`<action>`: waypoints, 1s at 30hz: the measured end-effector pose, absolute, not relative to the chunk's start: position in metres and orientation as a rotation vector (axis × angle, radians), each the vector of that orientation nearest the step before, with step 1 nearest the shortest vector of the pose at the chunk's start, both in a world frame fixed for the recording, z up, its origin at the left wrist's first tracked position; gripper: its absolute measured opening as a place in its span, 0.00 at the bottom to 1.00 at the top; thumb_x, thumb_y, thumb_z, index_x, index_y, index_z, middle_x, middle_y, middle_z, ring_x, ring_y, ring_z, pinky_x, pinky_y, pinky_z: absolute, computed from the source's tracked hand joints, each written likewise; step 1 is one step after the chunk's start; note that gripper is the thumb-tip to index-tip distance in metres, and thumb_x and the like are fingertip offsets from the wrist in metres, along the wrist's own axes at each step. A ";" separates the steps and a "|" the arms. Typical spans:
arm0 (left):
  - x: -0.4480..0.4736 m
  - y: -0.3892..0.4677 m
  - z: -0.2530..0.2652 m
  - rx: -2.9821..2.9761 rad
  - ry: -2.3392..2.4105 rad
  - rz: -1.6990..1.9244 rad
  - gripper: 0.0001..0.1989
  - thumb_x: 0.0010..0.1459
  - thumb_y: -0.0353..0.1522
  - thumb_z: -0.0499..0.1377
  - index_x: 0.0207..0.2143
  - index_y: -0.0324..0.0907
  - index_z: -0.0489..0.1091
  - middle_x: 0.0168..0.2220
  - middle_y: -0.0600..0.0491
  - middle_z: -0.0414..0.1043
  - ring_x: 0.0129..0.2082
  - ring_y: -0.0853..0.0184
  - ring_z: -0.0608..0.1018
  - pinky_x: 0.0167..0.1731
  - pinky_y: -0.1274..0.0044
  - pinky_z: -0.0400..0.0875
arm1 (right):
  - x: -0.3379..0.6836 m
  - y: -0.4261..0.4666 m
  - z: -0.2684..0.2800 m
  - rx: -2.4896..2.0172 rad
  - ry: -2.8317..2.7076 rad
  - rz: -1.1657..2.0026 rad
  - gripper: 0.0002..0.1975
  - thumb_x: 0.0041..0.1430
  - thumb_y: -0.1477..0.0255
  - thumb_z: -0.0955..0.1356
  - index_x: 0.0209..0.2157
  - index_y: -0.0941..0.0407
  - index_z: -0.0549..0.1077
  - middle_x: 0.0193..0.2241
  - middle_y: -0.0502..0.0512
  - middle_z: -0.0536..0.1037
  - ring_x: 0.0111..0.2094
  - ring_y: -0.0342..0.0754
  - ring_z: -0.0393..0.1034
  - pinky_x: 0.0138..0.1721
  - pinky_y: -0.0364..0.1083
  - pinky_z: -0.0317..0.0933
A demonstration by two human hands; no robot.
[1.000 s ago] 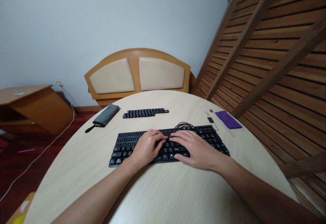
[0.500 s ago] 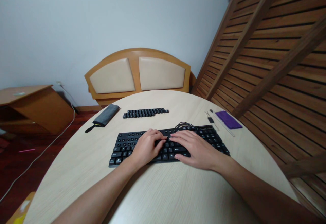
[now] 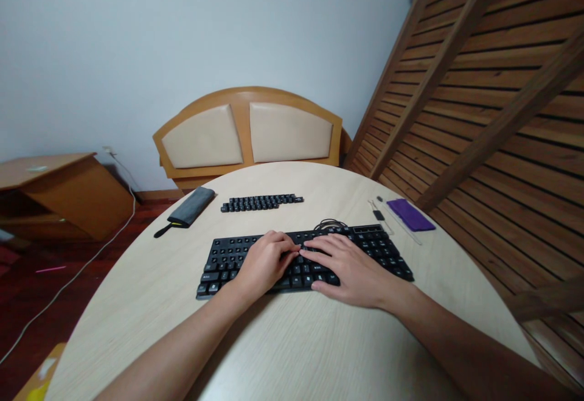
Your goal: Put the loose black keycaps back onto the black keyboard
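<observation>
Beneath the left grip (image 3: 267, 261) and right grip (image 3: 349, 267), the long black rectangular keyboard (image 3: 298, 271) looks like hard plastic, its keys matt with a faint sheen. Beyond the left grip, small black blocky plastic keycaps (image 3: 260, 203) look similarly dull. Farther out on that side, the dark grey oblong pouch (image 3: 193, 206) has a matt cloth look. Past the right grip, the purple rectangular cloth (image 3: 412, 215) appears soft and matt. The pale, round-edged, wood-grained surface (image 3: 328, 346) looks smooth, with a soft shine nearer than both grips.
</observation>
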State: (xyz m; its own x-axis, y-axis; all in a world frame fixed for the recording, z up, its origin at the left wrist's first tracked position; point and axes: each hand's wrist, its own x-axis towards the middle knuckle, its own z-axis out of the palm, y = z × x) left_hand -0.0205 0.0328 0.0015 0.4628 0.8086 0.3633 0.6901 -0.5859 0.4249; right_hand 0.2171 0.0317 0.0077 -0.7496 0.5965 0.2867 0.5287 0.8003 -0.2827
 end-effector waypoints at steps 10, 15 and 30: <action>-0.022 0.039 0.001 2.436 1.245 0.756 0.08 0.65 0.30 0.58 0.41 0.43 0.78 0.40 0.50 0.79 0.41 0.61 0.77 0.45 0.67 0.72 | 0.218 0.033 0.006 -0.869 -2.634 0.253 0.28 0.60 0.60 0.69 0.61 0.49 0.68 0.60 0.57 0.70 0.60 0.57 0.61 0.62 0.61 0.51; -0.021 0.038 0.003 2.388 1.246 0.784 0.07 0.63 0.29 0.60 0.41 0.43 0.78 0.40 0.50 0.80 0.42 0.60 0.78 0.46 0.66 0.72 | 0.218 0.035 0.005 -0.841 -2.599 0.293 0.29 0.60 0.60 0.69 0.61 0.50 0.66 0.59 0.57 0.71 0.59 0.57 0.62 0.62 0.61 0.52; -0.020 0.035 -0.002 2.504 1.318 0.788 0.07 0.63 0.29 0.60 0.41 0.43 0.79 0.39 0.50 0.78 0.40 0.61 0.77 0.42 0.70 0.73 | 0.218 0.034 0.005 -0.853 -2.619 0.279 0.30 0.60 0.59 0.69 0.62 0.53 0.65 0.59 0.58 0.70 0.60 0.57 0.61 0.63 0.60 0.51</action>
